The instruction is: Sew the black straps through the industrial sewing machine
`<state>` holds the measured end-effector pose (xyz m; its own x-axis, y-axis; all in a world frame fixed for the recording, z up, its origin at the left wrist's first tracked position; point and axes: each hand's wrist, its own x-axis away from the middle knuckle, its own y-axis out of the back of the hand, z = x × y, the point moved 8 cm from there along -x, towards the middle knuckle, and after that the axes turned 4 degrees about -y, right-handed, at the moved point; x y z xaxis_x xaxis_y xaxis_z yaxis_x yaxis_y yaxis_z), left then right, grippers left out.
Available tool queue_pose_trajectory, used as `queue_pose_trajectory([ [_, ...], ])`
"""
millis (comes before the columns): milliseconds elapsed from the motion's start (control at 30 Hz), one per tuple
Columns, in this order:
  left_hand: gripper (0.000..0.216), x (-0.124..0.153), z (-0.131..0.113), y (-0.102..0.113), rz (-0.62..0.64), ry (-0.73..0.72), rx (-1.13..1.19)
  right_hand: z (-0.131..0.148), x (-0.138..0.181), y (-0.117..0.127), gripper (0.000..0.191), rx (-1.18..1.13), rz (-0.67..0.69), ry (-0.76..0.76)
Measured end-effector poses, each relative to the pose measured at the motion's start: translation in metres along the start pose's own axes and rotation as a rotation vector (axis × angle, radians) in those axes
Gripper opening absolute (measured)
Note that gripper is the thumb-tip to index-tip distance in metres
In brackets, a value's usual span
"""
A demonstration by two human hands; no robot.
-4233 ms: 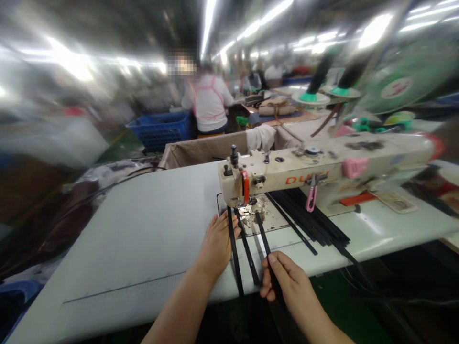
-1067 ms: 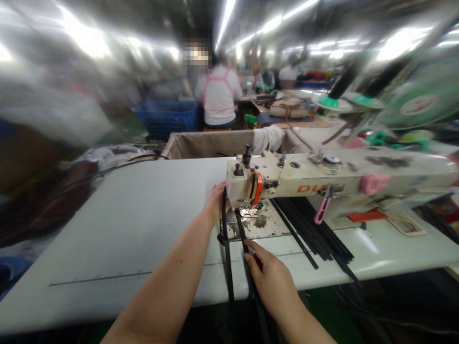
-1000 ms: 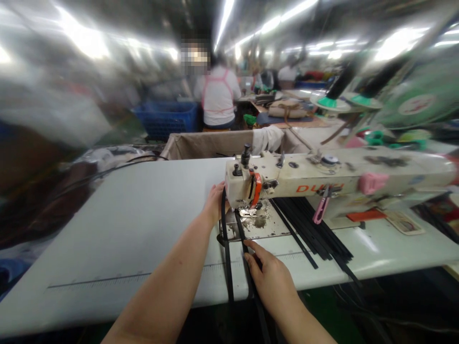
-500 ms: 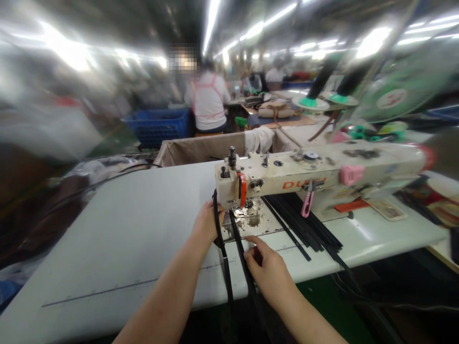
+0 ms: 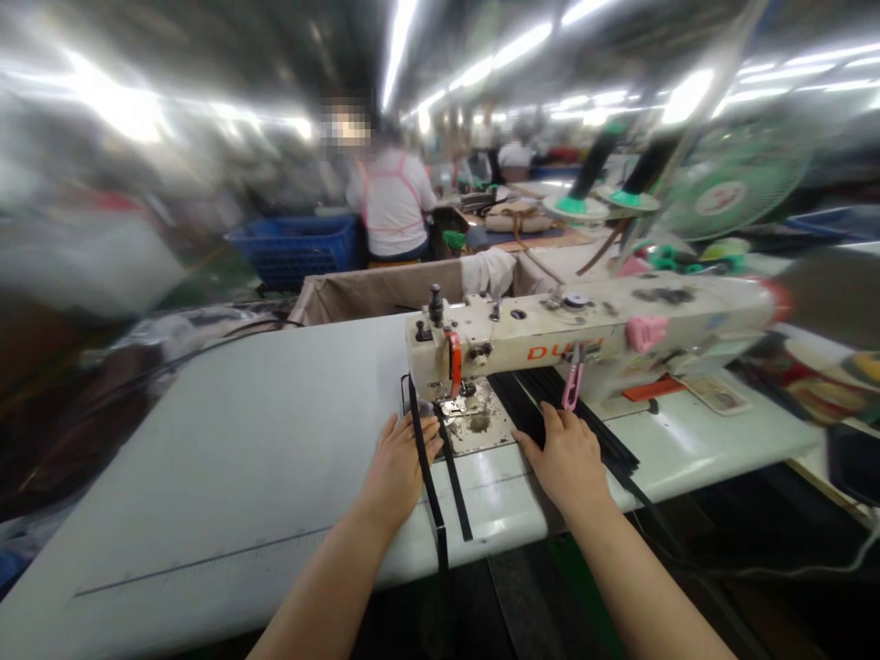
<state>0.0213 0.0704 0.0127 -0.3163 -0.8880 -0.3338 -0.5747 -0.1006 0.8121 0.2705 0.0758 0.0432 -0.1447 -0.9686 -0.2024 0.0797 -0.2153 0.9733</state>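
A cream sewing machine (image 5: 591, 335) stands on the white table (image 5: 240, 458). Two black straps (image 5: 440, 458) run from under its needle foot toward the table's front edge. My left hand (image 5: 399, 463) lies flat on the table with fingers apart, touching the left strap just left of the needle plate (image 5: 481, 423). My right hand (image 5: 567, 458) rests with fingers spread on a pile of black straps (image 5: 605, 440) lying under the machine arm, right of the needle plate.
A cloth-lined bin (image 5: 385, 289) stands behind the table. Beyond it a person in a white top (image 5: 391, 206) sits beside a blue crate (image 5: 295, 247). Thread cones (image 5: 584, 197) and a green fan (image 5: 735, 188) are at the back right. Pink clips (image 5: 572, 390) hang on the machine.
My right hand left the straps in front of the needle and moved right onto the pile of straps. My left hand came back from behind the machine head and lies flat.
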Motion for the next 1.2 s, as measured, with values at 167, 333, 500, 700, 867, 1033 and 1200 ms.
queue_pose_trajectory([
  [167,0.035,0.002,0.001,0.0,-0.029,0.001,0.02,0.009,0.009,-0.004,0.041,-0.013,0.078,0.023],
  [333,0.033,0.001,0.0,0.0,-0.018,-0.009,0.031,0.016,0.012,-0.002,0.029,0.015,0.074,0.015],
  [500,0.032,-0.001,-0.001,0.001,-0.036,-0.023,0.045,0.019,0.014,-0.002,0.022,0.058,0.055,0.005],
  [700,0.029,-0.002,-0.001,0.0,-0.061,-0.037,0.074,0.023,0.018,-0.001,0.019,0.108,0.068,0.085],
  [867,0.03,-0.002,-0.005,0.002,-0.06,-0.054,0.06,0.018,0.019,-0.005,0.024,0.098,0.1,0.052],
  [1033,0.03,-0.001,-0.006,0.004,-0.068,-0.042,0.041,0.008,0.018,-0.007,0.029,0.048,0.163,-0.036],
  [1200,0.028,-0.001,-0.009,0.005,-0.073,-0.054,0.013,0.001,0.017,-0.002,0.027,-0.041,0.212,-0.086],
])
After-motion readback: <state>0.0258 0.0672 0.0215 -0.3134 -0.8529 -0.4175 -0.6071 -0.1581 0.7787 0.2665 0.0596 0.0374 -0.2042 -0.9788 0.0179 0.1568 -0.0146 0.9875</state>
